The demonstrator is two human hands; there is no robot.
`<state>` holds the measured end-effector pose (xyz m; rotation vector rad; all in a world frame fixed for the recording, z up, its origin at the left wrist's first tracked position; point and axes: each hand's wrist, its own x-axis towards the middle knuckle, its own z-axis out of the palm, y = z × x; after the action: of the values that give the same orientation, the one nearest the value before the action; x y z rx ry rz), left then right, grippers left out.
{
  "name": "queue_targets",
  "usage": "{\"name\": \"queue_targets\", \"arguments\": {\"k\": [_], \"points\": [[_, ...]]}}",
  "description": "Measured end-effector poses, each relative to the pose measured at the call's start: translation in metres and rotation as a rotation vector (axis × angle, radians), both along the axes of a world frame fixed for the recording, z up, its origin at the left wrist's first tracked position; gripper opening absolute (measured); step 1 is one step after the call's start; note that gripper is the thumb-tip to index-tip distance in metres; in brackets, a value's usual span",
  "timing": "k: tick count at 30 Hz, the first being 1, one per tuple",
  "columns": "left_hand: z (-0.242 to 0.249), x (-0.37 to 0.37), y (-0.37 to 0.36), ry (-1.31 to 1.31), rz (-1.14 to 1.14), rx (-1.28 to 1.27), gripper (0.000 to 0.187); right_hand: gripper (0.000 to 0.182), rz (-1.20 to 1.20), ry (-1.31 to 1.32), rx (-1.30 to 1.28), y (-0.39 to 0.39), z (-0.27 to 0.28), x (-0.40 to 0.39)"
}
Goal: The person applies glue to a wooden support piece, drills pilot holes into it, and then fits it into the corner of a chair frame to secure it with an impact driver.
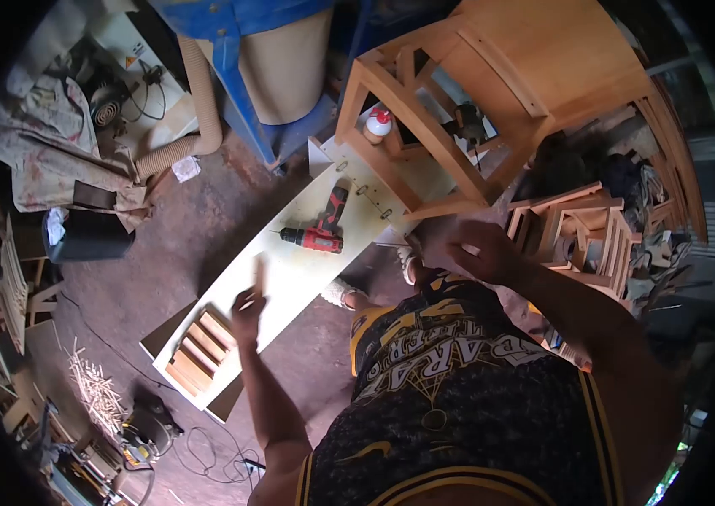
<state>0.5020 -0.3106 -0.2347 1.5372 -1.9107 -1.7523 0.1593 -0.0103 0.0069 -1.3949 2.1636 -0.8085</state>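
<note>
My left hand [248, 316] is closed around a short, slightly blurred strip of wood [260, 277], which sticks up above the long pale workbench board [286, 274]. Near that hand, several wooden slats [203, 347] lie side by side at the bench's lower end. My right hand [485, 253] hovers to the right of the bench, fingers curved and apart, with nothing visible in it. A red and black cordless drill [322, 232] rests on its side at mid-bench, between my two hands. Beyond my right hand, a wooden frame with a broad panel [429, 126] leans over the bench's far end.
A white bottle with a red cap [378, 124] stands by the frame. A blue-framed machine with a pale bag [286, 67] is behind the bench. Stacked wooden pieces [577, 232] lie at right. Thin sticks [94, 384] and a black cable [210, 455] are on the floor at lower left.
</note>
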Motion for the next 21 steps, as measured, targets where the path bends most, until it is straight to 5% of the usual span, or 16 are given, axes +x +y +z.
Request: {"name": "queue_targets", "arguments": {"k": [3,5,6,8,9,10,13,16,18,21], "points": [[0.097,-0.13,0.06,0.353,-0.453,0.066,0.046,0.035,0.179,0.282,-0.143,-0.037,0.016,-0.016],[0.151,-0.197,0.098,0.427,-0.543,0.059,0.051,0.041,0.289,0.563,-0.385,-0.051,0.019,-0.036],[0.169,-0.224,0.113,0.511,-0.554,0.088,0.051,0.045,0.38,0.457,-0.27,-0.042,0.012,-0.055],[0.184,-0.273,0.128,0.669,-0.484,-0.097,0.049,0.044,0.45,-0.121,0.417,-0.033,0.04,-0.099],[0.2,-0.292,0.135,0.835,-0.31,0.167,0.044,0.042,0.389,-0.303,0.326,-0.024,0.039,-0.124],[0.206,-0.304,0.141,0.895,-0.208,0.309,0.044,0.037,0.365,-0.339,0.17,-0.013,0.033,-0.15],[0.178,-0.329,0.16,0.687,-0.118,-0.047,0.053,0.041,0.214,-0.251,0.242,-0.003,-0.001,-0.232],[0.154,-0.349,0.195,0.452,-0.007,0.405,0.076,0.048,0.31,-0.584,0.501,-0.016,-0.034,-0.271],[0.148,-0.372,0.217,0.594,0.084,0.566,0.065,0.044,0.483,-0.584,0.699,-0.031,-0.042,-0.264],[0.143,-0.396,0.233,0.721,0.225,0.581,0.047,0.046,0.677,-0.546,0.565,-0.03,-0.07,-0.272]]}}
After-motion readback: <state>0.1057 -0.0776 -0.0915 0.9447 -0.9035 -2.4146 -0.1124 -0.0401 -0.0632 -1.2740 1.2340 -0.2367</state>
